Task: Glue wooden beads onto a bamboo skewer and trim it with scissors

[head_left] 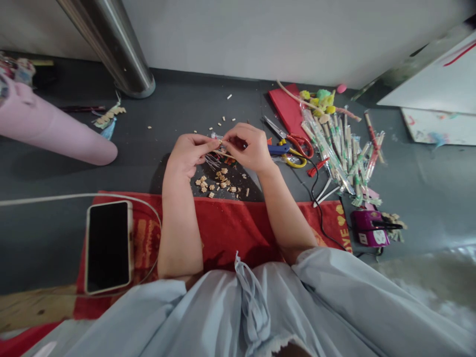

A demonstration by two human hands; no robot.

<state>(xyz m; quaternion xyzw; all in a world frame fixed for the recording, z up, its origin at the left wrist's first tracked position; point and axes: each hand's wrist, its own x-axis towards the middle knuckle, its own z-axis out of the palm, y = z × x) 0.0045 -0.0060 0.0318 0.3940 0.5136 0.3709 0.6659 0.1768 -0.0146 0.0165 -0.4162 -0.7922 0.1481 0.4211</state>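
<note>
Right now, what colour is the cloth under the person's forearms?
Red cloth, seen in the head view.

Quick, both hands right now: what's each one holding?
Left hand: fingers pinched shut on the thin pale wooden stick.
Right hand: fingers pinched shut on the same stick's end.

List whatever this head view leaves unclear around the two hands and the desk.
- How the thin stick is gripped: the fingers of the left hand and right hand close over it.
- Shape of the small wood bits: too small.
- Pink roll: cut off by the left edge.
- Scissors: blades partly behind the right hand.
</note>
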